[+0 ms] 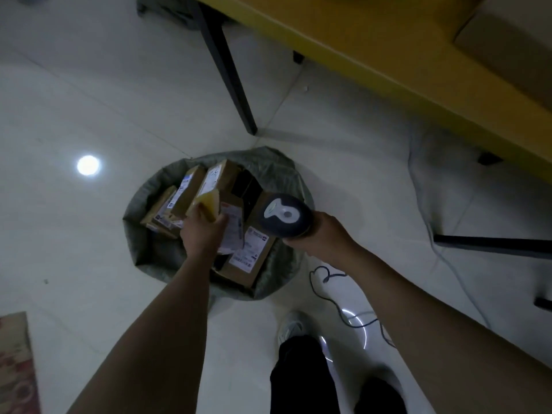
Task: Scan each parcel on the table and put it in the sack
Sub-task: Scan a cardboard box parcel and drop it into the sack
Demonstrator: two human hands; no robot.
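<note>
Yellow parcel (207, 201), gripped in the left hand (203, 231), hung just over the open sack (140, 243) to drop among boxes (191, 189), while the right hand (328, 234) clutched the scanner (285, 216) aside.

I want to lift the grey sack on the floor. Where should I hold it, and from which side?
Probably the sack is best gripped at its folded-down rim, from above and outside, on the left and far sides. There the fabric bunches thick and lies free, while brown boxes fill the mouth.
</note>
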